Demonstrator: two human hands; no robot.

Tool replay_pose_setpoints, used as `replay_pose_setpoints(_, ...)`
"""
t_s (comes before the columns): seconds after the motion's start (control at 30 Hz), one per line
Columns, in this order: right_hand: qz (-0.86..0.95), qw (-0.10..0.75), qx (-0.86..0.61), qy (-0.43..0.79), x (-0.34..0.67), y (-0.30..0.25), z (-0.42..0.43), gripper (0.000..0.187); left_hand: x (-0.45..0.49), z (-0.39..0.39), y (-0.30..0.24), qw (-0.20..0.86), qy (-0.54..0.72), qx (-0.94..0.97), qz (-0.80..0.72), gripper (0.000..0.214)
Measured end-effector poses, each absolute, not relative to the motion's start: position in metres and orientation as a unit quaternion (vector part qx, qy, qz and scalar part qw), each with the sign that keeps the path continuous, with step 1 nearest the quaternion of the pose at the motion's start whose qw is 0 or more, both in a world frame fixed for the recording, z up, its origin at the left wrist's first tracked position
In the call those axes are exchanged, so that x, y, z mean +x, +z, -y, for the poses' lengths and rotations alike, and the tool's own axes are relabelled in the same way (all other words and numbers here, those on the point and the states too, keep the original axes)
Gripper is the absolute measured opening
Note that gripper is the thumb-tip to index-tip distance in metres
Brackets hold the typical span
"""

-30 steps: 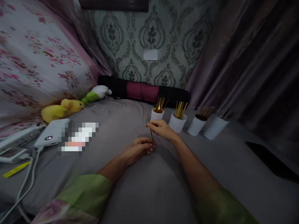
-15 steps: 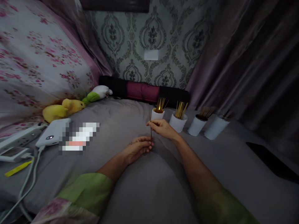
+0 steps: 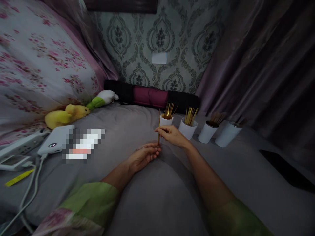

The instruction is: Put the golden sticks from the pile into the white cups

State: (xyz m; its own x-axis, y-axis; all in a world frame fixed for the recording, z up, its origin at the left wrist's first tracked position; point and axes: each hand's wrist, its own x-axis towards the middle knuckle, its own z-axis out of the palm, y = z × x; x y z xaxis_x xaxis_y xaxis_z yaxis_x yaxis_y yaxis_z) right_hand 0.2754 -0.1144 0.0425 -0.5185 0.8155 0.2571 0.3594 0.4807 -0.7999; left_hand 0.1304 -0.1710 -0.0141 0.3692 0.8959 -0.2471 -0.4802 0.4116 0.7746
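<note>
A thin golden-brown stick [image 3: 159,127] stands nearly upright between my hands over the grey bedsheet [image 3: 152,196]. My right hand [image 3: 172,135] pinches it near its middle. My left hand [image 3: 144,155] lies palm up, fingers curled, its fingertips at the stick's lower end. Just beyond stand several white cups: the nearest cup [image 3: 166,120] and a second cup [image 3: 187,129] hold bundles of golden sticks, a third cup [image 3: 207,132] and a fourth cup [image 3: 226,135] hold darker ones.
A yellow plush toy [image 3: 64,115] and a green-and-white plush [image 3: 103,98] lie at the left. A white power bank [image 3: 55,141], cables and a power strip [image 3: 17,144] sit nearer the left edge. A dark bolster [image 3: 151,96] lines the wall. A black phone [image 3: 285,170] lies at the right.
The stick has gone from tilted to nearly upright. My left hand has turned palm up, its fingers loosened, and shifted slightly up. My right hand has stayed in place.
</note>
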Motion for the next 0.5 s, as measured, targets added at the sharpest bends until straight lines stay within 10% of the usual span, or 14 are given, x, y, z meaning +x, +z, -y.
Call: replay_pose_setpoints(0.5, 0.795, 0.309, -0.398, 0.338, 0.2835, 0.0452, 0.1114, 0.031, 0.1271, 0.1694, -0.0122, 0.783, 0.464, 0.268, -0.318, 0.024)
